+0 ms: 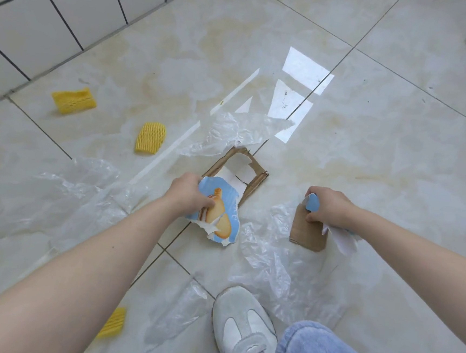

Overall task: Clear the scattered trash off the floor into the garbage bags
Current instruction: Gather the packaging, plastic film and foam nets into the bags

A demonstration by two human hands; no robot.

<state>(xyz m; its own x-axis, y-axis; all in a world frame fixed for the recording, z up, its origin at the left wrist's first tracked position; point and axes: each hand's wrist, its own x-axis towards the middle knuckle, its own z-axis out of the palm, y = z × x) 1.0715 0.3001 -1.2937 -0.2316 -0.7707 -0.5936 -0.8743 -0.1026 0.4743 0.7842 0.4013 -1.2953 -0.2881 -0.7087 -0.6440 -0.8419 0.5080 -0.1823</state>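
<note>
Near the middle of the frame the left hand (pixel 189 193) curls its fingers and thumb around the upper edge of a torn blue wrapper piece (pixel 218 213) printed with biscuits, its ragged lower end hanging toward the floor tiles (pixel 369 149). Just beyond it, touching the wrapper's top edge, lies a torn cardboard frame (pixel 250 175) with a white scrap in its opening. To the right of centre the right hand (pixel 326 208) grips several bits at once: the thumb pinches a brown cardboard flap (pixel 308 233), a small blue scrap pokes out above the fingers, and a white torn paper (pixel 343 239) hangs from under the palm. Clear plastic film is scattered around: one crumpled sheet (pixel 241 137) above the cardboard frame, a large one (pixel 63 198) at the left under the forearm, another (pixel 271 269) below the right hand, and a smaller one (pixel 178 309) near the bottom centre beside a white sneaker (pixel 240 332). Two yellow foam nets lie in the upper left, one (pixel 73 100) close to the white tiled wall (pixel 43 13), the other (pixel 150 138) nearer the middle; a third (pixel 113 322) shows at the lower left, partly hidden by the arm. No garbage bag can be picked out for certain.
</note>
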